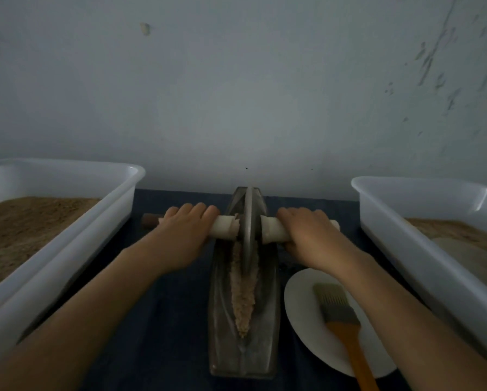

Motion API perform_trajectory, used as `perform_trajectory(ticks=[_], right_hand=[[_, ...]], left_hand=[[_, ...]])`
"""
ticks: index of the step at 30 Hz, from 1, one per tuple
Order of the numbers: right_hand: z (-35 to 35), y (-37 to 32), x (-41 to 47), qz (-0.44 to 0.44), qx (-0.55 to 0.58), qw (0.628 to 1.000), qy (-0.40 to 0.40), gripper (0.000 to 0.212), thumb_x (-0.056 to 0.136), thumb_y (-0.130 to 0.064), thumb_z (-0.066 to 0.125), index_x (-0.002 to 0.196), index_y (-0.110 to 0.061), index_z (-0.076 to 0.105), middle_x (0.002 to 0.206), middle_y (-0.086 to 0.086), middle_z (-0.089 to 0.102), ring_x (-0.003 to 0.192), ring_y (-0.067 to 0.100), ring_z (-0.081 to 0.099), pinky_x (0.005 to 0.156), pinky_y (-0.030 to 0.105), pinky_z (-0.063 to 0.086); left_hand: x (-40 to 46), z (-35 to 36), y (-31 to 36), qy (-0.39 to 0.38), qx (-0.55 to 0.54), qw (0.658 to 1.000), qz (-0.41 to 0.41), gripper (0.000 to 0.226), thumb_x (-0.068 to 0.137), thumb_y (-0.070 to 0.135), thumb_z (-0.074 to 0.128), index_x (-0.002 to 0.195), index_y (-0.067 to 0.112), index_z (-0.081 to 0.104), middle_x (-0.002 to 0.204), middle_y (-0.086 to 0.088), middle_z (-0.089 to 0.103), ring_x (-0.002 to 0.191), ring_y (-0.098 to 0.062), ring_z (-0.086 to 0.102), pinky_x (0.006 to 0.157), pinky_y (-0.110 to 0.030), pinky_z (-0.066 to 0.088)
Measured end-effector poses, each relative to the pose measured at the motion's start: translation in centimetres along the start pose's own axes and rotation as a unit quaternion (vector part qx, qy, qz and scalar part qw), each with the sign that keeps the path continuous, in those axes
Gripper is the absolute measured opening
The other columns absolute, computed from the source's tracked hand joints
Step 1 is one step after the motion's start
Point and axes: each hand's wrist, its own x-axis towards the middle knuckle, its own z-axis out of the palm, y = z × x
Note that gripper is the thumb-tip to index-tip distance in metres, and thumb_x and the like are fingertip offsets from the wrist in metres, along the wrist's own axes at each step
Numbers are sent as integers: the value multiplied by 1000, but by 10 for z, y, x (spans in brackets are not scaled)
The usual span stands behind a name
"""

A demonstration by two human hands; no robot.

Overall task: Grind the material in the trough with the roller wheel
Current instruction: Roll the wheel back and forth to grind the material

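While both the left hand (184,231) and right hand (307,231) grip the axle, the wheel (248,230) stands at mid-frame in the trough (267,320), whose material (243,294) runs lengthwise toward the bottom of the frame.

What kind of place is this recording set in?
Probably a small herb-grinding workbench against a bare wall: a metal trough with its roller wheel, flanked by white tubs of brown powder.
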Motion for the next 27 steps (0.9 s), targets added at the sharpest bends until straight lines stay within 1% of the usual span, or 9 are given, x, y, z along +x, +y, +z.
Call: perform_trajectory(ticks=[4,8,11,14,16,18,20,24,27], right_hand=[[14,-1,7,17,-6,998,68,31,84,-14,58,113,-16,47,111,3,53,101,22,46,73,32,20],[8,-1,5,11,-13,999,45,26,87,-16,55,112,-15,46,110,3,53,100,22,47,71,31,20],[-7,-3,1,3,0,999,-36,25,90,-16,52,113,-14,44,113,4,53,100,22,49,70,29,24],[-29,-8,-9,-6,55,989,-140,26,89,-15,55,113,-13,44,114,5,54,96,18,51,64,26,29],[-43,-12,-17,-26,68,979,-191,27,90,-17,55,115,-12,44,114,5,53,90,14,46,54,21,29],[-55,-15,-25,-47,68,973,-217,27,91,-21,56,113,-13,44,111,5,53,87,12,43,53,14,26],[-63,-17,-30,-58,66,967,-238,27,91,-24,57,114,-14,46,110,4,54,89,12,46,55,13,28],[-64,-18,-29,-61,55,961,-262,26,92,-24,56,114,-13,48,108,4,55,88,12,48,53,14,30],[-53,-16,-22,-46,65,971,-224,21,91,-19,55,110,-16,44,112,4,53,90,15,49,54,15,28]], left_hand=[[7,15,-1,66,-8,998,-24,47,89,24,55,132,22,37,122,0,44,109,-18,42,97,-33,29],[4,12,-1,48,-3,999,-20,47,91,27,50,134,23,33,125,1,42,111,-18,42,98,-32,29],[-2,-6,0,-19,-9,1000,-6,41,93,32,47,129,24,31,125,2,41,112,-17,43,96,-33,33],[-10,-32,6,-139,-32,990,18,39,94,35,47,127,24,30,126,3,42,112,-16,44,97,-32,34],[-17,-49,9,-229,-64,971,28,39,93,33,51,125,25,29,121,4,44,104,-13,46,91,-27,36],[-23,-62,11,-293,-96,951,37,35,91,33,55,116,27,31,107,8,46,90,-7,47,79,-19,38],[-27,-71,10,-320,-116,939,45,28,91,34,55,107,30,32,95,13,45,80,-1,46,68,-14,36],[-29,-72,7,-334,-134,932,44,22,93,33,52,106,27,36,92,12,47,80,-2,47,76,-20,39],[-23,-61,7,-309,-133,941,28,22,94,30,51,107,25,35,98,8,48,83,-5,47,77,-22,38]])
